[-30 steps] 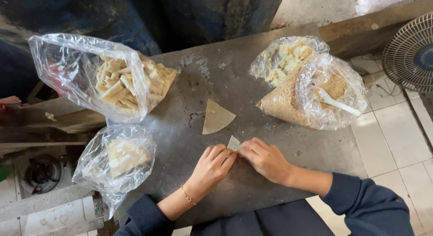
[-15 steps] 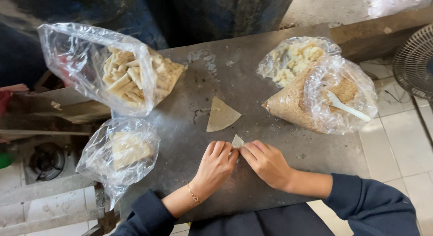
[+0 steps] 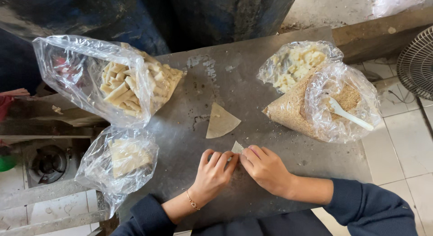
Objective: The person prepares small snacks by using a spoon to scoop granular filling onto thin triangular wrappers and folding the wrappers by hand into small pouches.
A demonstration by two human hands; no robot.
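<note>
My left hand (image 3: 213,173) and my right hand (image 3: 265,168) meet fingertip to fingertip on a small pale dough wrapper (image 3: 237,148) that lies on the grey metal table (image 3: 252,105). Both hands pinch it; only its upper corner shows. Just beyond them lies a triangular wrapper (image 3: 220,122), flat and untouched. A clear bag of rolled pale sticks (image 3: 131,85) sits at the far left.
A clear bag with stacked wrappers (image 3: 122,159) hangs at the table's left edge. At the right stand a bag of brown crumbs with a white spoon (image 3: 333,107) and a bag of pale filling (image 3: 295,62). A fan (image 3: 417,62) stands on the tiled floor; a gas burner (image 3: 47,164) lies low left.
My hands stay together on the small wrapper, fingers shifting slightly. The view has drifted a little; nothing else moved.
</note>
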